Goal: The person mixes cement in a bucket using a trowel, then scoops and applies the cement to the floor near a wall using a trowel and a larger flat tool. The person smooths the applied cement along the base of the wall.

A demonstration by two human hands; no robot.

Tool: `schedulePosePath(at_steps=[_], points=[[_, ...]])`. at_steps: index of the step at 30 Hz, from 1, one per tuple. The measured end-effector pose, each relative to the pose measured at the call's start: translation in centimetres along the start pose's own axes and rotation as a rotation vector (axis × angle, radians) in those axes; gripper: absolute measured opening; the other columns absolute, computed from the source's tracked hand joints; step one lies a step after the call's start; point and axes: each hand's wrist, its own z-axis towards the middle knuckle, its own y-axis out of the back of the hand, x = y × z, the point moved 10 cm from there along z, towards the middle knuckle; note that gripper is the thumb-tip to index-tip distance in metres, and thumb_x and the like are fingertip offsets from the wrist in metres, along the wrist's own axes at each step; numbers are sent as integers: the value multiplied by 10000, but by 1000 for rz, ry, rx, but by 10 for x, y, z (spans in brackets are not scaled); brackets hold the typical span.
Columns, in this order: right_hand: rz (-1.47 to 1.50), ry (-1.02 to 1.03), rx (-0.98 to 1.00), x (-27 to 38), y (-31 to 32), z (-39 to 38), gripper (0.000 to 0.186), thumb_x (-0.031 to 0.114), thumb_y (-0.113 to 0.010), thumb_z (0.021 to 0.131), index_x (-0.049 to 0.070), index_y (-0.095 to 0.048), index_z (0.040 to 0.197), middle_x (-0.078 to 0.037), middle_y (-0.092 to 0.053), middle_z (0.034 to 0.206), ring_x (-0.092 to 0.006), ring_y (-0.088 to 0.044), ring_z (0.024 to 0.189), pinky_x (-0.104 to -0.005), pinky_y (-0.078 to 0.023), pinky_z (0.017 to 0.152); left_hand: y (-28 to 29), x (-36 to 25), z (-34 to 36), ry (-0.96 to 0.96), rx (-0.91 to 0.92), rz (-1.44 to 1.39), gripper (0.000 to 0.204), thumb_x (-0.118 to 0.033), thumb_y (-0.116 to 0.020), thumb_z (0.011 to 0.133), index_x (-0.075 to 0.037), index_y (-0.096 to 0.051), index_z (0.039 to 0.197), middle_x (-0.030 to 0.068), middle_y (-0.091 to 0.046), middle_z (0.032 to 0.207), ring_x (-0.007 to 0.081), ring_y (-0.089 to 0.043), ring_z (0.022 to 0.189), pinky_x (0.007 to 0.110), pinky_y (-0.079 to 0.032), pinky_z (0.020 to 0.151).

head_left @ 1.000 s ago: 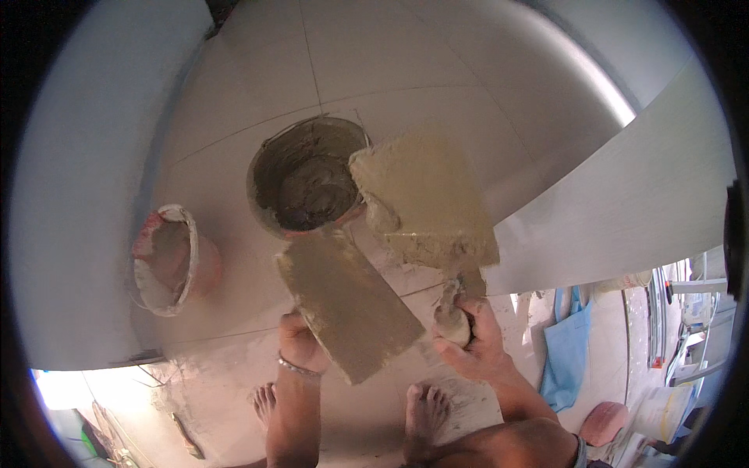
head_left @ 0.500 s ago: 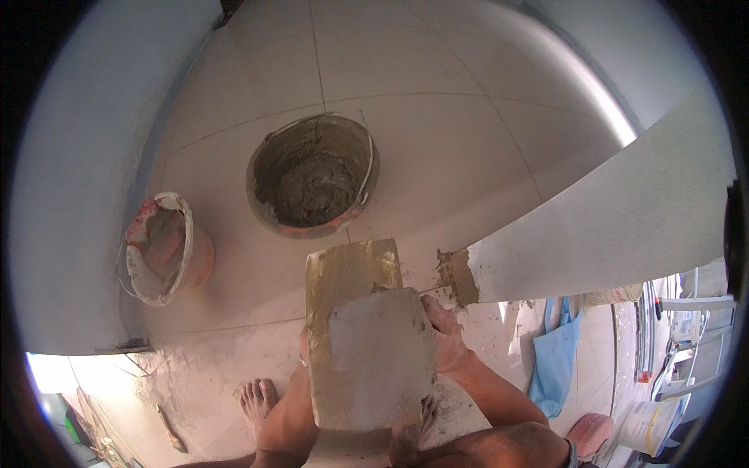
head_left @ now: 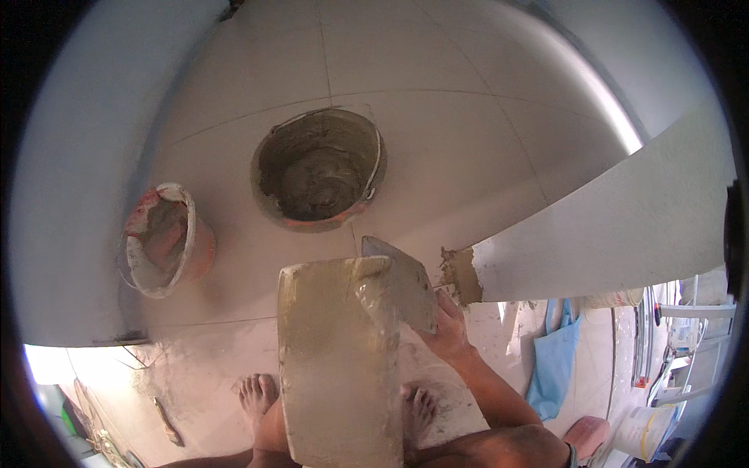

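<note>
A mortar-smeared plastering hawk (head_left: pixel 335 374), a long rectangular board, stands in front of my body. My left forearm runs under it; the board hides my left hand, which holds it from beneath. My right hand (head_left: pixel 448 327) is closed on a plastering trowel (head_left: pixel 409 285), its thin plate tilted at the hawk's upper right edge. A wet smear of mortar (head_left: pixel 376 300) shows at that corner of the hawk. Beyond both tools, a round bucket (head_left: pixel 269 207) on the floor holds grey mortar (head_left: pixel 316 183).
A smaller, crusted bucket (head_left: pixel 204 249) stands at left by the wall. From the right a pale panel (head_left: pixel 593 226) juts in, its end caked with mortar. My bare feet (head_left: pixel 256 394) are below. A blue bag (head_left: pixel 554 359), a pail (head_left: pixel 647 429) and other gear are at lower right.
The trowel has moved off the hawk's face to its upper right edge and turned on its side. The hawk has shifted left and closer to me; my left hand is now hidden.
</note>
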Motion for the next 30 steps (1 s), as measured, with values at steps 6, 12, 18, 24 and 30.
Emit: schedulePosePath(at_steps=[6,12,18,24,30], points=[[115,-245,-154,2,31,-18,268,29,-792,761,1,-630,972,-146,-663,873,-277,-705,861,-371,-543,706,-2,-24,-4,-78,19,53,405,-146,-588,912,-10,-559,1293,128,-645,1211,287,-658,1028,430,-555,870],[292,-410,-86,1,23,-30,311,53,-731,839,2,-608,1120,-127,-678,880,-196,-662,689,-303,-526,630,-13,-64,3,-251,-17,295,411,-158,-594,921,-17,-552,1305,122,-639,1223,282,-653,1037,429,-553,870],[1283,-1020,-25,14,13,-71,308,129,-561,966,28,-518,1254,-34,-531,726,-130,-492,449,-296,-419,411,7,-100,4,-402,-180,656,481,-109,-721,861,-42,-533,1300,100,-596,1294,229,-616,1102,387,-513,928],[1694,-1099,279,52,-18,-77,317,196,-500,1011,8,-469,1265,-53,-511,726,-131,-485,445,-294,-424,375,-85,-60,15,-546,69,1277,480,-18,-813,752,-27,-559,1158,102,-598,1291,189,-592,1115,334,-443,992],[1786,-1053,270,63,-25,-68,308,179,-505,1011,0,-463,1258,-39,-497,697,-125,-475,433,-291,-432,366,-111,-35,29,-559,94,1480,501,67,-726,727,-35,-593,1200,92,-611,1226,205,-558,1177,361,-415,1039]])
